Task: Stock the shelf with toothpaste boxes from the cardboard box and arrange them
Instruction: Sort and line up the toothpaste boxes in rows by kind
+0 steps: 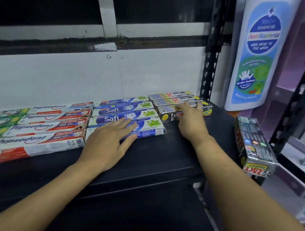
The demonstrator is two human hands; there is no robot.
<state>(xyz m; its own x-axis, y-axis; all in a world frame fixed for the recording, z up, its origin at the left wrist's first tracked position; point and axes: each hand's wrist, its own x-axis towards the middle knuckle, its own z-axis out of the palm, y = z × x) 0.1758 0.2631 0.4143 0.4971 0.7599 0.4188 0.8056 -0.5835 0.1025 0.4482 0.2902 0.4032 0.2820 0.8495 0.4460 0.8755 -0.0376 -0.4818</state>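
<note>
Toothpaste boxes lie flat in rows on the black shelf (163, 152). Red and white Pepsodent boxes (44, 126) fill the left. Blue and white Safi boxes (128, 112) sit in the middle. Silver and black Zact boxes (169, 100) lie at the back right. My left hand (108, 143) rests flat, fingers spread, on the nearest Safi box. My right hand (191, 121) lies flat on the front Zact box, fingers stretched over it. Neither hand grips a box. The cardboard box is out of view.
One more Zact box (254, 146) lies lengthwise at the shelf's right edge, partly overhanging. A black slotted upright (210, 65) stands behind the Zact rows. A large blue and white wash bottle (257, 50) stands to the right. A second upright (297, 100) is at far right.
</note>
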